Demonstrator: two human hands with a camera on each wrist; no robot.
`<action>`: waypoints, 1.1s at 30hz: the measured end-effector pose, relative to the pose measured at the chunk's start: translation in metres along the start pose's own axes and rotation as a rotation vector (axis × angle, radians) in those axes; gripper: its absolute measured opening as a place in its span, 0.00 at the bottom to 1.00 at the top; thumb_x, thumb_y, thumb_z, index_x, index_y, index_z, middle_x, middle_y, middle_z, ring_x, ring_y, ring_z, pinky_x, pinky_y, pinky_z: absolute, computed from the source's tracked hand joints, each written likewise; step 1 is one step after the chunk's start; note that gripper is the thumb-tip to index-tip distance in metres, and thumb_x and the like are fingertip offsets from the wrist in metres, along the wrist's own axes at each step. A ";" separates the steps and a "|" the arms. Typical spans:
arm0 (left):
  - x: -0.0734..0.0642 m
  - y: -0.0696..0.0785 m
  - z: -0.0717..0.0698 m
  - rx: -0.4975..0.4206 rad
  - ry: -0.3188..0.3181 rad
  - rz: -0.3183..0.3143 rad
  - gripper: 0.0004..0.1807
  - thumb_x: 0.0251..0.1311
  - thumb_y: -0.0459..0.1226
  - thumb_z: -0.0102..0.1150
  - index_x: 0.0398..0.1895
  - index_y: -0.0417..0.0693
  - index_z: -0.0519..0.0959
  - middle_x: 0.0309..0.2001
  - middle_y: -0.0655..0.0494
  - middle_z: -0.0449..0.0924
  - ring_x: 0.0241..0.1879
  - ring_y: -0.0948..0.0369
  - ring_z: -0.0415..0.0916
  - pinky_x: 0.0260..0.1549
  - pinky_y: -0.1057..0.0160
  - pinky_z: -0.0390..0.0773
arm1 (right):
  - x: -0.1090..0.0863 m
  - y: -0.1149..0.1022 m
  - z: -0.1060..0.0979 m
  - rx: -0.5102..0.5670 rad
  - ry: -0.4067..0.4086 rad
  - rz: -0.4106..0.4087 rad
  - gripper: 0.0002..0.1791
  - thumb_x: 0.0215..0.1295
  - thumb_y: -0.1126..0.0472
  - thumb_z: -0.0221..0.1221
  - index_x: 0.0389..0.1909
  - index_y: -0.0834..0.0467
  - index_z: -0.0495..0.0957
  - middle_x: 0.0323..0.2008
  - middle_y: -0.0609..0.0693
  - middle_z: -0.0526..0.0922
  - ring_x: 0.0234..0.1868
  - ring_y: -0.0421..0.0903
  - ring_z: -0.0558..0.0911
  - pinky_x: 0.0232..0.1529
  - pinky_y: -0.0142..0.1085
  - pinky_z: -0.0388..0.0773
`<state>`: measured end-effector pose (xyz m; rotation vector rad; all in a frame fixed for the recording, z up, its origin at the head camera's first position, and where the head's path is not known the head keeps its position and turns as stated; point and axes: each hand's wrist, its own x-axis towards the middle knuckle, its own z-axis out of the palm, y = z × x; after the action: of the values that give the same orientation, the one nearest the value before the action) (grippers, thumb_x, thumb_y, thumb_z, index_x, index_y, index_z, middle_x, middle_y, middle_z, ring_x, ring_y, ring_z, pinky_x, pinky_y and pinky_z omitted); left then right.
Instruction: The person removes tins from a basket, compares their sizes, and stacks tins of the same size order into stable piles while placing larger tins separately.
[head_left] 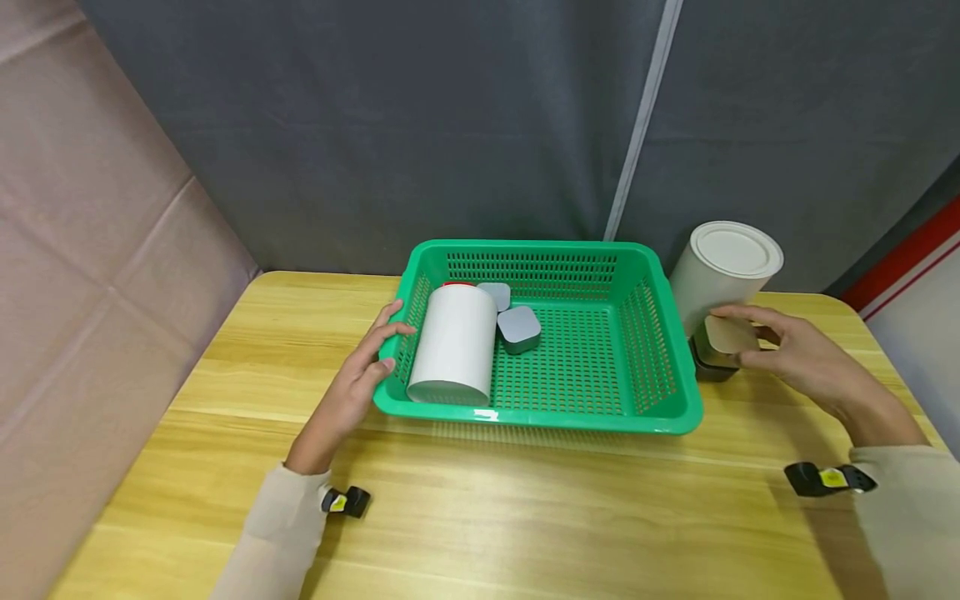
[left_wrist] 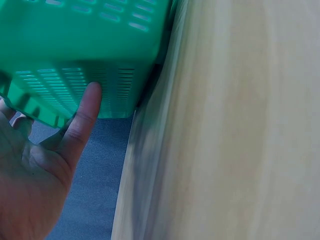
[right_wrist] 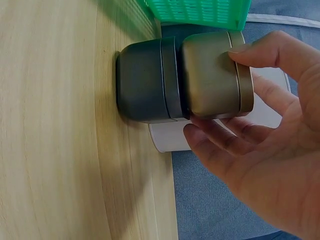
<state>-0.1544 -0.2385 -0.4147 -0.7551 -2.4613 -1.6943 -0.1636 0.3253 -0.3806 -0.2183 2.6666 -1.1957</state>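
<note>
My left hand (head_left: 356,379) grips the left rim of a green plastic basket (head_left: 540,421), its thumb against the outer wall in the left wrist view. Inside the basket, a white canister (head_left: 453,346) lies on its side next to two small rounded-square tins, one with a grey lid (head_left: 519,323) and a green body, the other pale grey (head_left: 495,294). My right hand (head_left: 813,358) holds a gold tin (right_wrist: 212,75) between thumb and fingers. That tin sits on top of a black tin (right_wrist: 145,80) standing on the table. The far fingers are partly hidden.
A tall white canister (head_left: 723,267) with a round lid stands upright behind the stacked tins, right of the basket. Something red (head_left: 459,283) shows behind the lying canister. A grey curtain (head_left: 420,125) hangs behind the wooden table (head_left: 525,517).
</note>
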 end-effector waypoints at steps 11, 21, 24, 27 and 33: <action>0.000 0.000 0.000 0.000 0.001 0.005 0.21 0.76 0.28 0.38 0.67 0.31 0.68 0.85 0.47 0.45 0.86 0.45 0.35 0.73 0.26 0.47 | 0.000 -0.002 0.000 0.035 -0.036 0.018 0.34 0.70 0.69 0.58 0.76 0.54 0.66 0.77 0.59 0.55 0.71 0.71 0.60 0.45 0.19 0.67; 0.000 0.000 0.000 -0.002 0.000 0.002 0.21 0.76 0.28 0.38 0.67 0.31 0.69 0.85 0.48 0.46 0.86 0.46 0.35 0.73 0.27 0.47 | -0.004 0.001 -0.001 0.036 -0.016 -0.031 0.37 0.69 0.70 0.58 0.78 0.50 0.65 0.75 0.42 0.58 0.70 0.66 0.61 0.45 0.17 0.66; 0.000 0.000 0.000 -0.004 -0.001 0.005 0.21 0.76 0.28 0.38 0.67 0.31 0.68 0.85 0.47 0.46 0.86 0.45 0.35 0.73 0.27 0.47 | -0.007 0.001 -0.003 0.026 0.010 -0.064 0.36 0.70 0.71 0.58 0.77 0.49 0.66 0.71 0.33 0.61 0.67 0.46 0.67 0.45 0.17 0.68; 0.000 0.000 0.000 -0.003 -0.001 0.005 0.21 0.76 0.28 0.38 0.67 0.31 0.68 0.85 0.47 0.46 0.85 0.45 0.36 0.73 0.26 0.47 | -0.011 -0.001 -0.004 0.019 0.034 -0.103 0.35 0.71 0.71 0.57 0.77 0.50 0.67 0.66 0.26 0.64 0.59 0.26 0.66 0.50 0.16 0.67; 0.000 0.000 0.000 0.001 0.000 0.006 0.21 0.76 0.28 0.38 0.67 0.30 0.68 0.85 0.47 0.46 0.85 0.44 0.35 0.73 0.26 0.47 | -0.016 -0.011 -0.004 0.022 0.061 -0.151 0.35 0.72 0.72 0.57 0.78 0.53 0.64 0.68 0.25 0.67 0.60 0.19 0.65 0.66 0.13 0.49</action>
<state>-0.1546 -0.2384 -0.4149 -0.7620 -2.4567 -1.6911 -0.1486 0.3245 -0.3679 -0.3919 2.7297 -1.2948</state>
